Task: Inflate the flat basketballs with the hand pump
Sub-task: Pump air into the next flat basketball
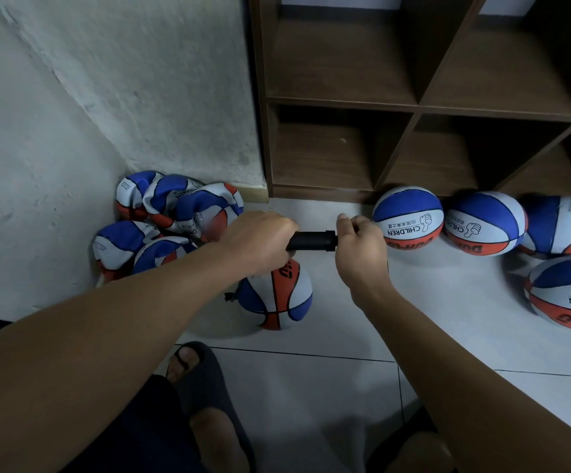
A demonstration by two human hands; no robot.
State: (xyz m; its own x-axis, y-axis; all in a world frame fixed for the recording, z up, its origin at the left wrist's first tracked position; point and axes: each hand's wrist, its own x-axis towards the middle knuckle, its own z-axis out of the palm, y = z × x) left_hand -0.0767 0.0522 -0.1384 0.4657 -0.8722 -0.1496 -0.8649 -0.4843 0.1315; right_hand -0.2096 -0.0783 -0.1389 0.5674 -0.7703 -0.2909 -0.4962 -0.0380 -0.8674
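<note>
A black hand pump (312, 241) lies level between my hands, above the floor. My left hand (260, 241) grips its barrel at the left end. My right hand (360, 244) is curled round the handle at the right end, which the fingers hide. Just below the pump a blue, white and orange basketball (277, 298) rests on the floor tiles, partly covered by my left hand. A black hose end shows at its left side. A heap of several flat, crumpled basketballs (168, 213) fills the corner by the wall.
Several round basketballs (408, 216) line the floor at the right, in front of a brown wooden cubby shelf (414, 107). Another ball (565, 295) sits nearer at the far right. My sandalled feet (192, 370) stand on the white tiles at the bottom.
</note>
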